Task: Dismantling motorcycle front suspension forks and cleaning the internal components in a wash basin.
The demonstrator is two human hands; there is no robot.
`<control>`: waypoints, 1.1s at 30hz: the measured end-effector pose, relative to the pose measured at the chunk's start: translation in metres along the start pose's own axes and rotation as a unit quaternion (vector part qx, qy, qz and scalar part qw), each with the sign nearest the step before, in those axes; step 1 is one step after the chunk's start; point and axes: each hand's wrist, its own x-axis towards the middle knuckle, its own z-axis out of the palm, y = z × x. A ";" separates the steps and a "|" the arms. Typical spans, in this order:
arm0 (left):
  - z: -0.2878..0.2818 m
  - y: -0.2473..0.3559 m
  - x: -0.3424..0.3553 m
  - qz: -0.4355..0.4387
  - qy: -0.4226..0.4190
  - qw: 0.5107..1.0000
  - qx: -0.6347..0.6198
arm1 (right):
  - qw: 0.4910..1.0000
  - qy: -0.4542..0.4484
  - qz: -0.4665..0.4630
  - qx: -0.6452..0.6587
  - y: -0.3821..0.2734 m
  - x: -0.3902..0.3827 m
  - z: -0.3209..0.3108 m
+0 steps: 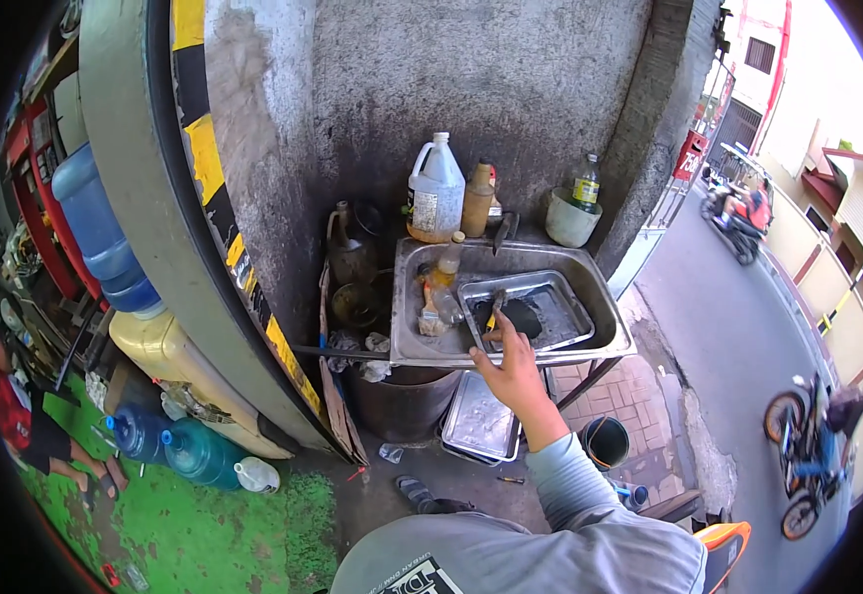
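My right hand (517, 373) reaches over the front rim of a metal sink basin (414, 348). Its thumb and forefinger are spread apart. The forefinger is at a small tool with a yellow handle (492, 321), perhaps a brush, which leans in a rectangular metal tray (572, 302) inside the basin. Dark liquid (523, 319) pools in the tray. Left of the tray stand a clear plastic bottle with amber liquid (448, 259) and a paintbrush with pale bristles (431, 319). My left hand is out of view.
Behind the basin stand a white jug (436, 188), a brown bottle (477, 206) and a pale pot (571, 220) holding a green bottle (587, 185). Below are a metal drum (402, 408), stacked trays (479, 421) and a dark bucket (606, 443). Motorcycles (815, 445) pass on the road at right.
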 end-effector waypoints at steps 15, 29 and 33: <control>-0.006 0.080 -0.048 -0.084 0.033 0.994 0.064 | 0.994 -0.089 -0.068 -0.002 -0.004 -0.043 0.011; -0.304 -0.246 -0.215 -0.168 0.040 0.955 0.242 | 0.912 -0.397 0.002 0.103 0.012 -0.093 0.076; -0.413 -0.324 -0.300 -0.194 0.010 0.936 0.295 | 0.907 -0.419 0.040 0.008 0.074 -0.136 0.094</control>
